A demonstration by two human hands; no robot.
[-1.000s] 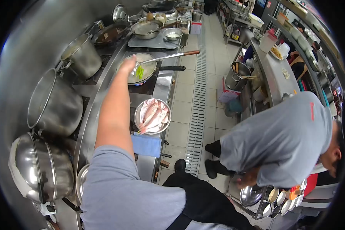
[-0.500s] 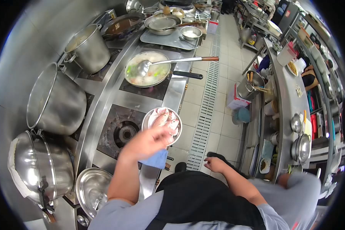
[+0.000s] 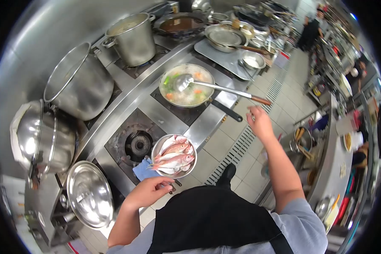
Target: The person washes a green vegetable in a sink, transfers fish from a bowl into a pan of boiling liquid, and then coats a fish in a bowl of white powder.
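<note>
A metal bowl (image 3: 156, 149) holds several pink raw fish (image 3: 174, 156) at the stove's front edge, on a blue cloth (image 3: 141, 170). My left hand (image 3: 150, 190) hovers just below that bowl, fingers loosely curled, holding nothing. My right hand (image 3: 260, 122) is raised with spread fingers, a short way under the brown end of a long ladle (image 3: 218, 88). The ladle's cup rests in a pan of pale soup with vegetables (image 3: 186, 86).
An unlit burner (image 3: 139, 144) lies behind the fish bowl. Large steel pots (image 3: 76, 84) (image 3: 133, 36) line the back wall; a lid (image 3: 89, 194) sits at the left. A floor drain grate (image 3: 241, 148) runs along the aisle. Another person (image 3: 311, 29) stands far off.
My left hand has drawn back from the pan to below the fish bowl. My right hand rose toward the ladle handle. The view swung left and the bending co-worker is out of sight.
</note>
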